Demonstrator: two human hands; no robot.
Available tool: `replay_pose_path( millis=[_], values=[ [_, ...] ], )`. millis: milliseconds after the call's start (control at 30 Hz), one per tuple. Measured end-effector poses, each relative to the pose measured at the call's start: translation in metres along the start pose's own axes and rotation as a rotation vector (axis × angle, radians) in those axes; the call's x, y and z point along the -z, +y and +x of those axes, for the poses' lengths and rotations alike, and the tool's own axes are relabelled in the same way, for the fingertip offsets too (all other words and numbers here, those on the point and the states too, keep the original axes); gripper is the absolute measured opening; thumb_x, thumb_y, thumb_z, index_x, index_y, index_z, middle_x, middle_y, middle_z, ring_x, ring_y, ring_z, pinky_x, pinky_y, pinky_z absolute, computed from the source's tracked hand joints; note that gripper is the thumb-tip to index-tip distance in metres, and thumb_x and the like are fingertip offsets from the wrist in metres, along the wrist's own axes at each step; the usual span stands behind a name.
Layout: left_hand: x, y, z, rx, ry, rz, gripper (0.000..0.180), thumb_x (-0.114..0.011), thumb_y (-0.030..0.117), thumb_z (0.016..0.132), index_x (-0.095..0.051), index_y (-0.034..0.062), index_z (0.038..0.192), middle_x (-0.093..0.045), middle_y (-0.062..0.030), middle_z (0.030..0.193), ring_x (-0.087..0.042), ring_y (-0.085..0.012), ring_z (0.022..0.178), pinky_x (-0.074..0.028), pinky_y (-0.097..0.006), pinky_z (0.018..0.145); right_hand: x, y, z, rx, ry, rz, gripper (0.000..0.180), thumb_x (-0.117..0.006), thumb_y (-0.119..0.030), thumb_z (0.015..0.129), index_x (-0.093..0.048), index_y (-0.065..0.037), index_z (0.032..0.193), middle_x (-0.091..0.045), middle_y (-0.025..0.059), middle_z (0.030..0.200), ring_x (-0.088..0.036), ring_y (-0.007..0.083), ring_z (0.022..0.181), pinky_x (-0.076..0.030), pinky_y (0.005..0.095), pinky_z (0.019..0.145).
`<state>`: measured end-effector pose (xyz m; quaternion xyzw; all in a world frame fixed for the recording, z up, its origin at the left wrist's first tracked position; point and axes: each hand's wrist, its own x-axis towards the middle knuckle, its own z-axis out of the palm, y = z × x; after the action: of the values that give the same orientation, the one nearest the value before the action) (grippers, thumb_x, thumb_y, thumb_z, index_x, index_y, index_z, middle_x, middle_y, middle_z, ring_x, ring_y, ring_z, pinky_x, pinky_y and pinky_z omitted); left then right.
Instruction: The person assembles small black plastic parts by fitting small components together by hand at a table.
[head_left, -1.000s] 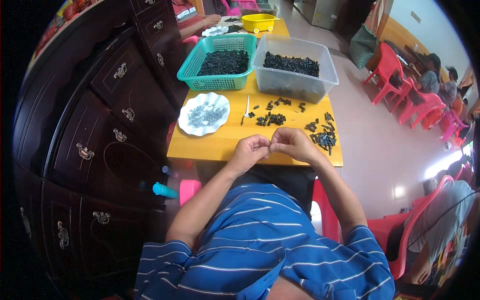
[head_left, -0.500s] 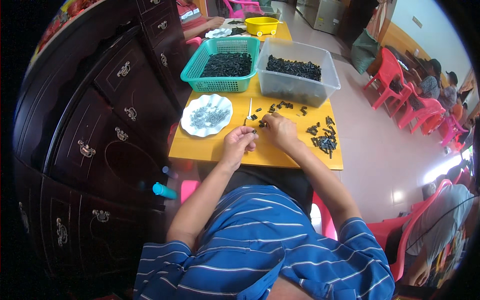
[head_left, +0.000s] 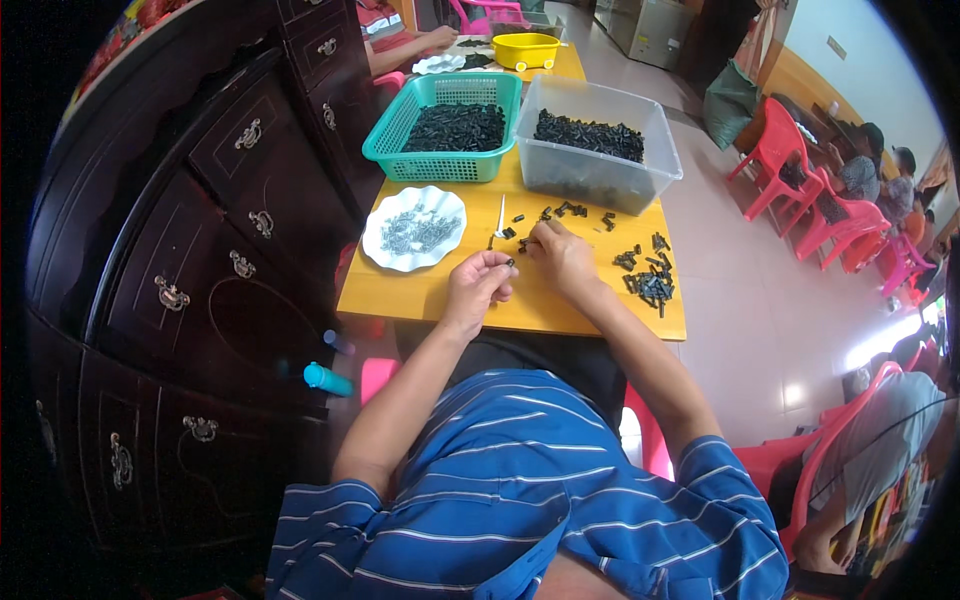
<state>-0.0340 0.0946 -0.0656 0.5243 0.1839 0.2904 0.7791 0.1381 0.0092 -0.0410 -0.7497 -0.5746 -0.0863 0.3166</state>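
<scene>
My left hand (head_left: 479, 284) is closed in a pinch on a small black tubular piece (head_left: 511, 262) near the table's front. Just to its right, my right hand (head_left: 563, 258) points down at the tabletop with fingers drawn together. Its fingertips are beside a small black piece, and whatever they grip is hidden. Several loose black pieces (head_left: 571, 209) lie beyond the right hand, with a larger pile (head_left: 652, 287) to its right. A thin white pointed tool (head_left: 501, 214) lies ahead of the left hand. Left of it, a white wavy-rimmed plate (head_left: 378, 240) holds many small silvery pieces.
A green basket (head_left: 391, 170) and a clear plastic bin (head_left: 600, 185), both holding black pieces, stand at the back of the yellow table (head_left: 400, 300). Dark cabinets (head_left: 215, 230) line the left. A turquoise bottle (head_left: 328, 380) is below. Other people sit around, some on pink chairs (head_left: 780, 150).
My right hand has shifted slightly at the fingertips; my left keeps its pinch. At the far table, another person's hand has lifted a little.
</scene>
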Motion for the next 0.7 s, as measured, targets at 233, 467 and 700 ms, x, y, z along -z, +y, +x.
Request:
replay_pose_path(
  millis=[233,467,700],
  values=[
    [-0.010,0.001,-0.007,-0.020,-0.032,0.136,0.012,-0.065,0.011,0.093,-0.065,0.0047,0.103,-0.070,-0.0013,0.087,-0.059,-0.0046,0.064,-0.049,-0.019,0.059,0.049,-0.001,-0.037,-0.137,-0.028,0.456,0.010,-0.067,-0.008,0.090,-0.061,-0.001,0.094,-0.069,0.0131,0.077,-0.068,0.0253,0.063,-0.052,0.0346,0.058],
    [-0.022,-0.001,-0.016,0.017,-0.159,0.150,0.013,-0.064,0.008,0.093,-0.065,0.0027,0.105,-0.068,-0.0010,0.086,-0.059,-0.0056,0.066,-0.049,-0.019,0.061,0.061,-0.006,-0.073,-0.249,-0.082,0.648,0.015,-0.068,-0.013,0.094,-0.070,-0.002,0.104,-0.068,0.0077,0.077,-0.063,0.0128,0.067,-0.050,0.0278,0.061],
    [-0.026,-0.003,-0.019,-0.020,-0.252,0.271,0.013,-0.061,0.006,0.096,-0.064,0.0015,0.109,-0.069,-0.0034,0.091,-0.060,-0.0058,0.071,-0.052,-0.019,0.065,0.049,-0.008,-0.084,-0.291,-0.120,0.750,0.017,-0.071,-0.014,0.092,-0.071,-0.002,0.105,-0.067,0.0032,0.085,-0.058,0.0089,0.070,-0.049,0.0258,0.063]
  ],
)
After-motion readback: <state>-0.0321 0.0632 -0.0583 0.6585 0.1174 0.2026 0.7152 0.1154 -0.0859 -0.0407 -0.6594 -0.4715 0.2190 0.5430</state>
